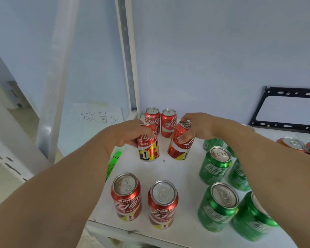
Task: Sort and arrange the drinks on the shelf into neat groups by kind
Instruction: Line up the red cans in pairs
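Note:
On the white shelf (pixel 177 169) my left hand (pixel 129 133) grips a red cola can (pixel 148 149) that stands upright. My right hand (pixel 199 126) holds a second red cola can (pixel 179 145) by its top, tilted to the left. Two more red cans (pixel 159 122) stand side by side behind them at the back. Another pair of red cans (pixel 143 199) stands near the front edge. Several green soda cans (pixel 217 169) are grouped on the right, partly hidden by my right forearm. Orange cans (pixel 293 144) sit at the far right.
A white upright post (pixel 131 68) rises at the shelf's back left corner. A paper note with handwriting (pixel 100 115) hangs on the wall to the left. A black metal bracket (pixel 284 108) leans at the back right. The shelf's front edge (pixel 141 231) is near.

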